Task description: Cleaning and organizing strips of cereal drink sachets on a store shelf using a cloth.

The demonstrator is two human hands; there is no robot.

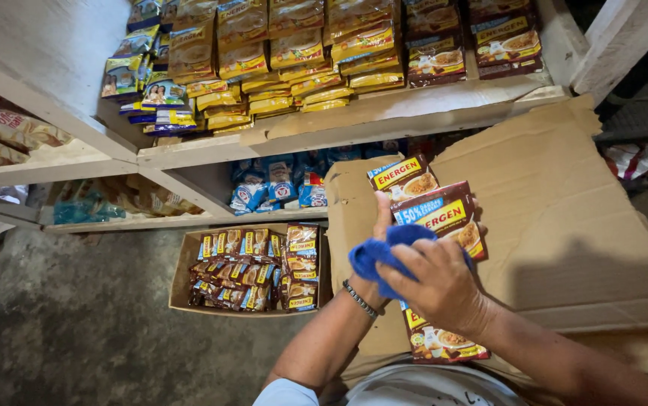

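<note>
My left hand (381,222) grips a hanging strip of brown and yellow sachets (444,214) from behind, with the thumb on its left edge. A beaded bracelet (359,298) sits on that wrist. My right hand (438,289) presses a blue cloth (371,257) against the front of the strip, covering its middle. The strip's lowest sachet (444,342) shows below my right hand.
A large flattened cardboard sheet (564,218) lies behind the strip. An open cardboard box (181,274) of similar sachets stands on the concrete floor (76,323). Wooden shelves (384,119) carry stacked yellow and brown packets (301,53) above and blue packets (279,184) below.
</note>
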